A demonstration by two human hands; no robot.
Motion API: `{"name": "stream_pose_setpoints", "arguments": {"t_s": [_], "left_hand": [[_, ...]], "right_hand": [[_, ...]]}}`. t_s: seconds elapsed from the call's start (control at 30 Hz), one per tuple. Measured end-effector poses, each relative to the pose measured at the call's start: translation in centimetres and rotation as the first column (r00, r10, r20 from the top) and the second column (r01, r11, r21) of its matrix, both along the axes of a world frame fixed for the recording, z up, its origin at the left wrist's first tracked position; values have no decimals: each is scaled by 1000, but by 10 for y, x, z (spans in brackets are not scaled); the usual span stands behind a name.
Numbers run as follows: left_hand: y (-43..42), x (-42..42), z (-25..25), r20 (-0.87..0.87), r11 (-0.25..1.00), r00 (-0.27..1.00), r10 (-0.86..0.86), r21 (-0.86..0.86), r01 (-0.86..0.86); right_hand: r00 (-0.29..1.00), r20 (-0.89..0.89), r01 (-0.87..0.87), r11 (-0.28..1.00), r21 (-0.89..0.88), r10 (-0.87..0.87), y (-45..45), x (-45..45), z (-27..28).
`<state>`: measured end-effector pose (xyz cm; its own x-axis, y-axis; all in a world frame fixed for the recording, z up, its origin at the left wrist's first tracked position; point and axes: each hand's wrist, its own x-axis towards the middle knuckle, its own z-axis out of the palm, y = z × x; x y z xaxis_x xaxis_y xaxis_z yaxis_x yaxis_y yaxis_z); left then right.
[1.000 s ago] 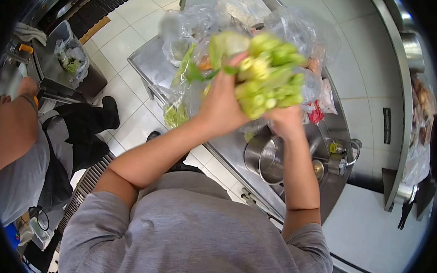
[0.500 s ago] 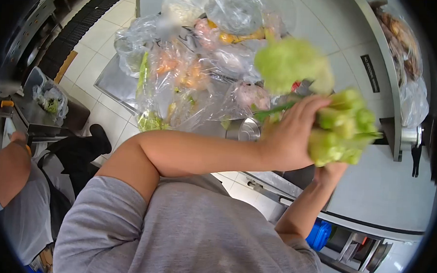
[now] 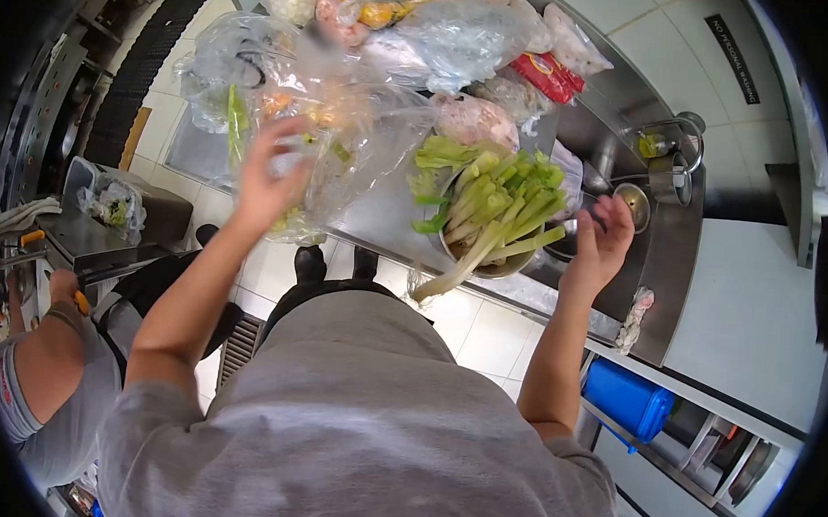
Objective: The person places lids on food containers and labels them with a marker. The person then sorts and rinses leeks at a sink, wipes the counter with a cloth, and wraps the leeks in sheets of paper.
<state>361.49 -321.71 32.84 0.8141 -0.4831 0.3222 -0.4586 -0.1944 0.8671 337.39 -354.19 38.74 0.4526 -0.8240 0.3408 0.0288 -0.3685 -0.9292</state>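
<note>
A pile of celery [image 3: 505, 193] with green leaves lies in a round metal bowl [image 3: 503, 267] on the steel counter. The white end of a leek [image 3: 450, 279] sticks out over the bowl's front rim. Just right of the bowl is my right hand [image 3: 602, 241], empty, with loosely curled fingers held apart. My left hand [image 3: 274, 180], slightly blurred, is raised with spread fingers before a clear plastic bag [image 3: 368, 136] and holds nothing. Orange pieces [image 3: 323, 114] show through the plastic.
Bagged food [image 3: 442, 43] and a red packet [image 3: 547, 77] are heaped at the back. A sink [image 3: 604, 133] with a metal ladle [image 3: 632, 205] is on the right. At left, another person's arm [image 3: 49, 358] shows near a bin [image 3: 157, 210].
The celery my hands were holding up at the right is now in the bowl, released. My left hand has swung left to the plastic bags. The view has shifted.
</note>
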Motion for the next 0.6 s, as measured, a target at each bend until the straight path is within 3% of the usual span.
{"name": "stream_pose_setpoints", "arguments": {"t_s": [0.03,0.07,0.1,0.17,0.23,0.3,0.37,0.4,0.5,0.53,0.57,0.6], "left_hand": [[41,5,-25,38,989,990,135,49,-137],[82,5,-56,-25,954,969,245,187,-236],[115,-1,-87,-70,890,931,358,327,-317],[151,-33,-152,-347,858,800,490,354,-372],[134,-69,-162,-628,897,643,438,346,-274],[104,-82,-161,-715,896,546,437,294,-333],[109,-72,-158,-679,885,567,466,349,-309],[112,-61,-146,-681,906,598,423,336,-258],[115,-31,-79,-535,963,806,252,221,-154],[100,-23,-45,-500,950,807,313,172,-261],[101,0,-24,-307,919,899,311,338,-203],[88,17,-1,30,942,977,211,259,-211]], "right_hand": [[1000,-4,-1,1000,4,1,2,-2,5],[874,-402,-284,958,32,273,7,-6,11],[533,-708,-512,843,167,464,14,-8,13],[471,-726,-813,567,-136,501,44,-3,-5],[454,-698,-815,575,-74,554,34,-13,-54],[436,-666,-822,569,-21,605,25,-17,-63],[447,-715,-734,678,52,538,23,-13,-38],[469,-736,-717,697,4,487,20,-13,-21],[613,-735,-599,777,-192,290,10,-25,47],[646,-720,-485,865,-130,254,12,-32,72],[668,-713,-368,927,-69,212,13,-38,94],[632,-766,-393,901,-186,118,12,-41,108]]}}
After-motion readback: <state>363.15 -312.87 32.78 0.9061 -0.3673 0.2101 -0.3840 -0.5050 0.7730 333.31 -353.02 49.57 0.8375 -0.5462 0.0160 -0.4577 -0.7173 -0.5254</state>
